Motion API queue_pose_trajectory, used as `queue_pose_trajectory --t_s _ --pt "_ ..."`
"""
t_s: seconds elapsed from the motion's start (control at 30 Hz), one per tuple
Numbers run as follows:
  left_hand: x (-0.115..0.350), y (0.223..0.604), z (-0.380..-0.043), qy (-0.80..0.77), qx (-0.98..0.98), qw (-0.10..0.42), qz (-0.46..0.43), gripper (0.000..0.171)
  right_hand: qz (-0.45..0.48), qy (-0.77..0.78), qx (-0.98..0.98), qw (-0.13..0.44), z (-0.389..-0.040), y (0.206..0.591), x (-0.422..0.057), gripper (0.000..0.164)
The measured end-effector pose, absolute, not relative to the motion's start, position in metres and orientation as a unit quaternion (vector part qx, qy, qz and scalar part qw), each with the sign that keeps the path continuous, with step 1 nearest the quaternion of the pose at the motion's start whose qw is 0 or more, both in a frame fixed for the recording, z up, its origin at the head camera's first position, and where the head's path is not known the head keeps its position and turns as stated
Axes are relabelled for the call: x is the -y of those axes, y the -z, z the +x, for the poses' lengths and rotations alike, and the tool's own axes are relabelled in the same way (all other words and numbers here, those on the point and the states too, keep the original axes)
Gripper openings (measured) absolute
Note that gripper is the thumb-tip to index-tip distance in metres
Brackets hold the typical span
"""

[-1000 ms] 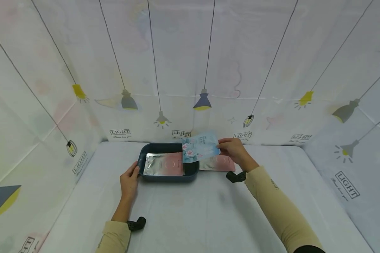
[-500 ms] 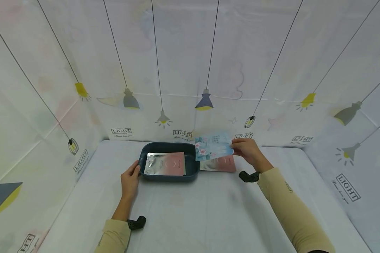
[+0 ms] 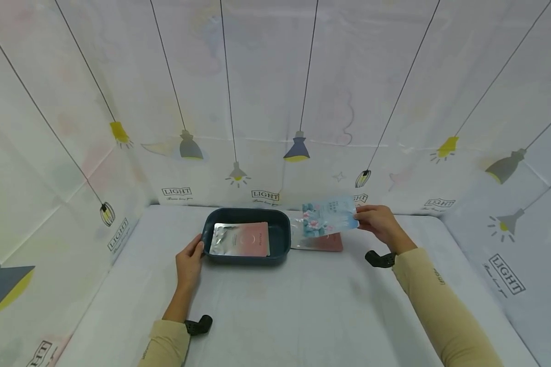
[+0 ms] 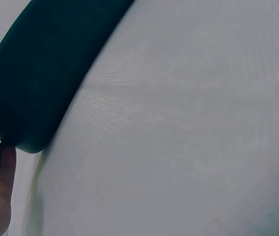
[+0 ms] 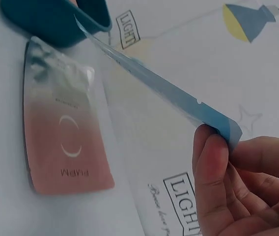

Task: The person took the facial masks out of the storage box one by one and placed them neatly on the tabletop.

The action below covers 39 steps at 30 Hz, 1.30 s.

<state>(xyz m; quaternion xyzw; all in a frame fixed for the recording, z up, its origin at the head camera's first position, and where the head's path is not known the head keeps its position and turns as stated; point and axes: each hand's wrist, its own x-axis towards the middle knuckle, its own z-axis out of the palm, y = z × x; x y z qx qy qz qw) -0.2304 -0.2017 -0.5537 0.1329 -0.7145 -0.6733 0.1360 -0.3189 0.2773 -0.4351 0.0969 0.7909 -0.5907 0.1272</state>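
Note:
The left hand [image 3: 189, 262] grips the left end of a dark blue-green tray [image 3: 245, 260]; its thumb and fingers also show at that end [image 4: 36, 88] in the left wrist view. Inside lies a silver-and-pink sachet [image 3: 241, 239]. At the right, the right hand [image 3: 377, 222] pinches the right edge of a flat blue sachet [image 3: 329, 216] with printed flowers. It is seen nearly edge-on in the right wrist view, between thumb and fingers. Beneath it, a second silver-and-pink sachet [image 5: 68, 128] lies on the table against the tray's right side, partly covered in the head view.
A white cloth covers the table [image 3: 266, 316]. A pale backdrop [image 3: 257, 76] with printed hanging lamps rises behind the table and along both sides. Each wrist carries a black camera mount, such as the left one [image 3: 199, 324].
The right hand has moved right with the blue sachet, from over the tray's right end to above the sachet on the table. The left hand has stayed at the tray.

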Motion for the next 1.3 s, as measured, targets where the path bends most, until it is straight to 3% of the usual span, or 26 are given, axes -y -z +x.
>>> queue_pose_trajectory --t_s 1.3 --pt "0.203 0.555 -0.229 0.687 0.703 0.138 0.121 0.042 0.134 0.550 -0.814 0.132 -0.327 0.457 -0.383 0.055"
